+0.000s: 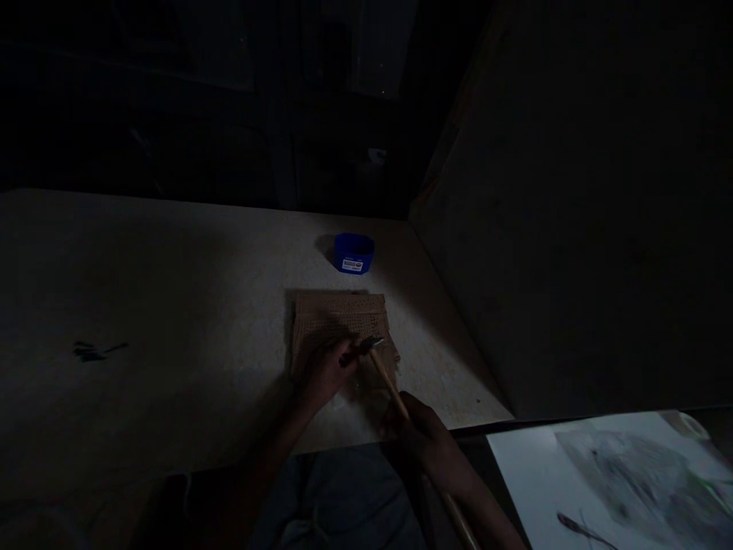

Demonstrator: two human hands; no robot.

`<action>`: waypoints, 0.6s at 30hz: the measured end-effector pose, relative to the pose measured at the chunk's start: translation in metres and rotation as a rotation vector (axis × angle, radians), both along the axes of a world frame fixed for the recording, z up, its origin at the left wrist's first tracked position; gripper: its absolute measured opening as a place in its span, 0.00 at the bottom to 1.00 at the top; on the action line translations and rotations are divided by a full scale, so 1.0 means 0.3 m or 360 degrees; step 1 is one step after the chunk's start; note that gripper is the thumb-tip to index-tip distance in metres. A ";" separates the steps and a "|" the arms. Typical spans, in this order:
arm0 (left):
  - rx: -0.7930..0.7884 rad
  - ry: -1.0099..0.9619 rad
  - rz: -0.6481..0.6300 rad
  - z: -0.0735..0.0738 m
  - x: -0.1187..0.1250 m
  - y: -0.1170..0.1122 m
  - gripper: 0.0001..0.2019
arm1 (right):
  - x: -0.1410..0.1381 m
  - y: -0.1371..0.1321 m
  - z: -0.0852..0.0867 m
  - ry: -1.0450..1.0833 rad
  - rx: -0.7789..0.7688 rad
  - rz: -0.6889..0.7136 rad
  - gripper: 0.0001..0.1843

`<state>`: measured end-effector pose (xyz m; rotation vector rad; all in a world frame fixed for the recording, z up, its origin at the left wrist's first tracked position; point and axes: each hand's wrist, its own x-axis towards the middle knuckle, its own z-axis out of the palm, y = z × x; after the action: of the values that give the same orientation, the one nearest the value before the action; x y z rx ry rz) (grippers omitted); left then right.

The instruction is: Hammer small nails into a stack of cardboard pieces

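The light is dim. My right hand (421, 431) is wrapped round the wooden handle of a hammer (389, 382), which slants up and left to its metal head. My left hand (332, 367) rests on a brown stack of flat pieces (340, 307) with rows of small holes or marks. Its fingers are drawn together right beside the hammer head; what they pinch, if anything, is too dark to see. Behind the stack stands a blue plastic container (353, 256) with a white label.
A pale table (188, 305) spreads to the left, with a small dark object (97, 351) on it. A tall dark panel (573, 229) rises along the right. At lower right, a white surface (515, 466) carries a crumpled clear plastic sheet (635, 473) and a thin dark tool (573, 524).
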<state>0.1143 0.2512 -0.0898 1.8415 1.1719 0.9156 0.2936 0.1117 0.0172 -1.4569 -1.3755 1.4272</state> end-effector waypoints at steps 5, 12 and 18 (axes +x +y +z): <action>-0.0067 0.0008 0.0019 0.026 0.009 0.000 0.29 | 0.005 0.006 -0.014 0.0013 0.0080 -0.0037 0.13; -0.0145 0.0124 0.0044 0.039 0.019 0.029 0.30 | 0.022 0.024 -0.038 -0.0043 -0.0110 0.0009 0.07; -0.0109 0.0072 0.0008 0.032 0.015 0.025 0.30 | 0.017 0.021 -0.038 0.0200 -0.0183 -0.0067 0.09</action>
<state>0.1188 0.2588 -0.0802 1.8135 1.2212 0.8307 0.2987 0.1180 0.0058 -1.4330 -1.1961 1.5650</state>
